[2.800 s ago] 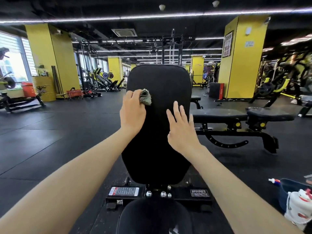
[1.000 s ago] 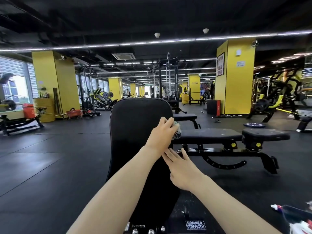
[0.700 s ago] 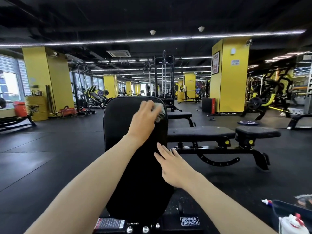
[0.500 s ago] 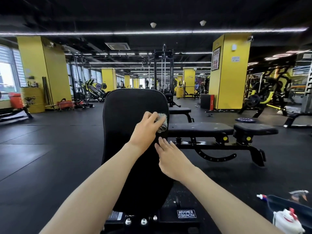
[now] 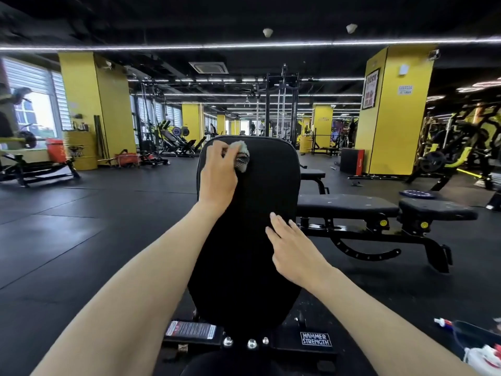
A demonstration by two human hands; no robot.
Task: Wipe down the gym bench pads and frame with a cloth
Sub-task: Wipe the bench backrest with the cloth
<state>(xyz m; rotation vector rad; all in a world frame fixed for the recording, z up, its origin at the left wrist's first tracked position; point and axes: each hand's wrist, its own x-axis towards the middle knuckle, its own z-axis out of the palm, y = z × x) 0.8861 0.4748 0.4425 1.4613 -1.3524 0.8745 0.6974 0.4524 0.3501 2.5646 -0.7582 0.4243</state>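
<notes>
Backrest pad, frame centre: left hand clutches balled cloth against its top; right hand, fingers flat, steadies the right edge. Pad-wiping in hand; lower pad and frame likely next.

cloth mostly buried under left hand fingers, visible bit motion-blurred, pattern unclear. seat pad chopped by near edge. white spray bottle and dark tub cut off at near right corner. warning label on frame: print way too tiny to read.

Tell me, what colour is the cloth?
The cloth is grey with darker speckles; the head view shows it.
</notes>
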